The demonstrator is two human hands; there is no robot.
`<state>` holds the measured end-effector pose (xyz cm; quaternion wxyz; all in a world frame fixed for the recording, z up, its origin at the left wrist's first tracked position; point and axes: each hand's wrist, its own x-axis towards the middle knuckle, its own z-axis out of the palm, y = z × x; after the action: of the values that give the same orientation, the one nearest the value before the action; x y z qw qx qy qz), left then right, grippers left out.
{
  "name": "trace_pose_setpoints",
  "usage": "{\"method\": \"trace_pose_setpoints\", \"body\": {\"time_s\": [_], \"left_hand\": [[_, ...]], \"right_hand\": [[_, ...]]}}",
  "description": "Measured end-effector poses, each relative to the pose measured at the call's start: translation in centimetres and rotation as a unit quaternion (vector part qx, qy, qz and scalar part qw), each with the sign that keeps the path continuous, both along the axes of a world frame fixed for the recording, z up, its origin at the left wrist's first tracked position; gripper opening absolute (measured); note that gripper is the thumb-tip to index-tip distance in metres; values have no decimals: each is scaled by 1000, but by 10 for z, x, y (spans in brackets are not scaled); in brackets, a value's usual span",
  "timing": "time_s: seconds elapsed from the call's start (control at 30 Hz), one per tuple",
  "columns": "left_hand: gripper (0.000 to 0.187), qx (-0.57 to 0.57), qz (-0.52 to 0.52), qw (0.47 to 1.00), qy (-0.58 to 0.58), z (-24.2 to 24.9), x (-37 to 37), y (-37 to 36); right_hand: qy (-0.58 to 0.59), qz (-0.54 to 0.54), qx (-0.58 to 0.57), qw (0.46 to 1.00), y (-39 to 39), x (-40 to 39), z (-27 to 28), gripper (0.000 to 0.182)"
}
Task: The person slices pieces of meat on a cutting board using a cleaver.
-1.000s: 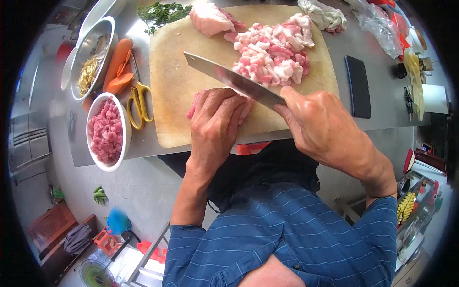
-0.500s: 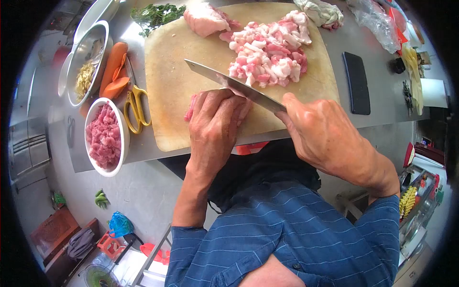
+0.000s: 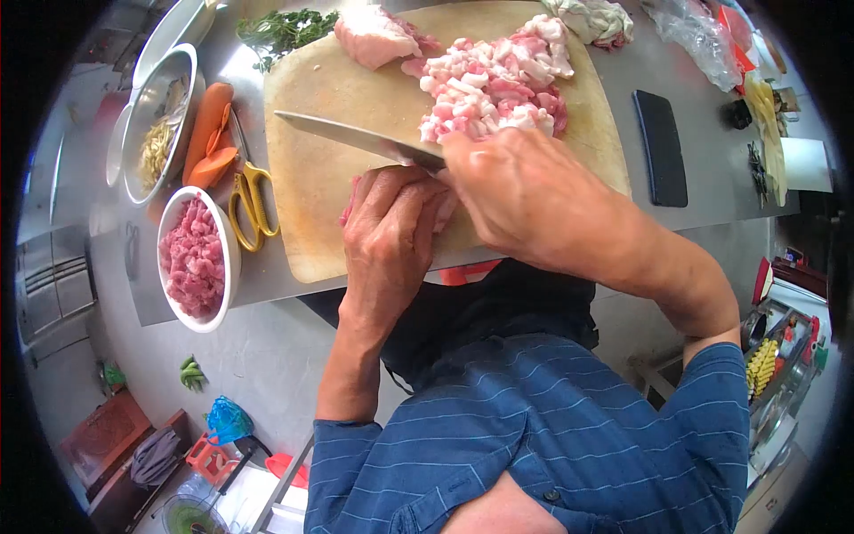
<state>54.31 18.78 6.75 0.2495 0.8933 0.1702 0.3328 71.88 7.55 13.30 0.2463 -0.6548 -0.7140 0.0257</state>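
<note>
On the cutting board (image 3: 307, 200), my left hand (image 3: 387, 222) presses down with curled fingers over a strip of raw meat (image 3: 444, 214), most of which is hidden beneath the palm. My right hand (image 3: 525, 187) is wrapped round the handle of a kitchen knife (image 3: 351, 136). Its broad blade points left, just beyond my left knuckles. Beyond the knife lies a pile of diced, fatty meat (image 3: 494, 84). A larger uncut chunk of meat (image 3: 372, 37) rests at the board's far edge.
Left of the board are yellow-handled scissors (image 3: 253, 209), carrots (image 3: 210, 129), a white bowl (image 3: 233, 262) of chopped meat and a metal bowl (image 3: 189, 67). Green herbs (image 3: 286, 31) lie behind. A phone (image 3: 660, 147), cloth (image 3: 596, 20) and plastic bag (image 3: 694, 40) are rightward.
My right hand has swung the knife leftward, so the tip now reaches near the board's left side. My left hand stays nearly in place on the meat.
</note>
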Motion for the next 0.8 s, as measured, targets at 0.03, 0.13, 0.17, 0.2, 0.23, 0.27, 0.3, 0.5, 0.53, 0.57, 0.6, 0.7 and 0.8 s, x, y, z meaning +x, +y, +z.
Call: {"method": "trace_pose_setpoints", "body": {"time_s": [0.03,0.13,0.17,0.2,0.23,0.27,0.3,0.5,0.53,0.57,0.6,0.7,0.8], "left_hand": [[16,-9,10,1000,6,0,0,-1],[15,-16,17,1000,-8,-2,3,-2],[15,-18,22,1000,-10,-3,4,-3],[15,-15,20,1000,-13,-2,5,-3],[15,-11,18,1000,-15,-2,4,-3],[15,-14,21,1000,-16,-3,3,-3],[16,-12,21,1000,-19,-4,3,-3],[16,-16,8,1000,-20,-4,3,0],[16,-11,6,1000,-17,-3,3,0],[16,-8,4,1000,-18,-2,4,0],[15,-12,9,1000,-11,-1,3,0],[15,-21,20,1000,-4,0,3,-2],[13,-21,27,999,-3,1,4,-3]], "right_hand": [[3,0,-43,999,3,-1,2,26],[4,-6,-54,999,-13,1,3,24],[2,-14,-20,1000,-25,4,3,22],[2,-9,-23,1000,-37,6,10,22],[3,-31,-119,992,-49,10,22,21],[4,-54,-214,975,-56,12,30,20],[3,-53,-217,975,-58,12,33,20],[7,-48,-168,985,-42,10,17,19],[18,-50,-128,990,-30,6,4,20],[30,-49,-86,995,-17,4,-2,20],[31,-51,-82,995,-4,3,-1,20],[43,-20,-175,984,8,2,-2,21],[23,-25,-34,999,-14,8,-10,20]]}}
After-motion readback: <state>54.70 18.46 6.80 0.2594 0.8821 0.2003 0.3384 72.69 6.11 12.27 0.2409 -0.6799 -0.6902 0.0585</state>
